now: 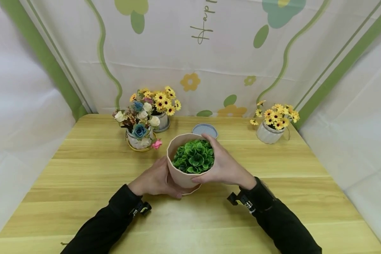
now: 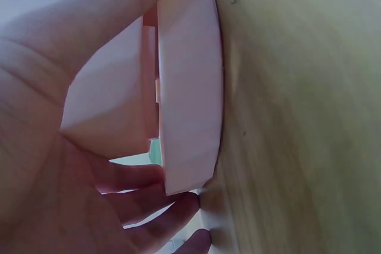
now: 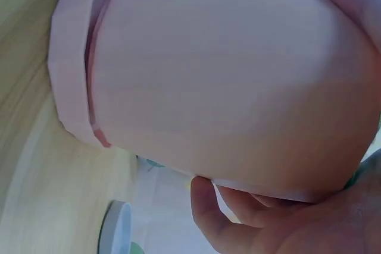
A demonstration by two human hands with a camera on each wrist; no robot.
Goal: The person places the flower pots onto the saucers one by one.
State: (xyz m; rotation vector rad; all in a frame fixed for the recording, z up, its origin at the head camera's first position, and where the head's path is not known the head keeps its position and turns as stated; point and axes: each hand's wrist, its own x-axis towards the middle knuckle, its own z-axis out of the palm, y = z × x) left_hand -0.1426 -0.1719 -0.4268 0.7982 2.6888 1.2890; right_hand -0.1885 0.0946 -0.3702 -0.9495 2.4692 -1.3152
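Observation:
A pale pink flowerpot (image 1: 181, 177) with a leafy green plant (image 1: 195, 157) in it is between my two hands near the middle of the table. Under it lies a matching pink saucer (image 2: 190, 87), resting on the wood. In the left wrist view a narrow gap shows between the pot's notched base and the saucer. My left hand (image 1: 155, 180) holds the saucer low down, thumb on one side and fingers on the other. Near the rim, my right hand (image 1: 227, 165) grips the pot, its thumb toward me and its fingers round the far side.
Behind the pot lies a blue-grey saucer (image 1: 205, 130). Toward the back left stand a pot of mixed blue and white flowers (image 1: 139, 130) and a pot of yellow flowers (image 1: 162, 100). Another yellow-flowered pot (image 1: 271, 134) stands at the back right. A printed curtain (image 1: 165, 46) hangs behind the table.

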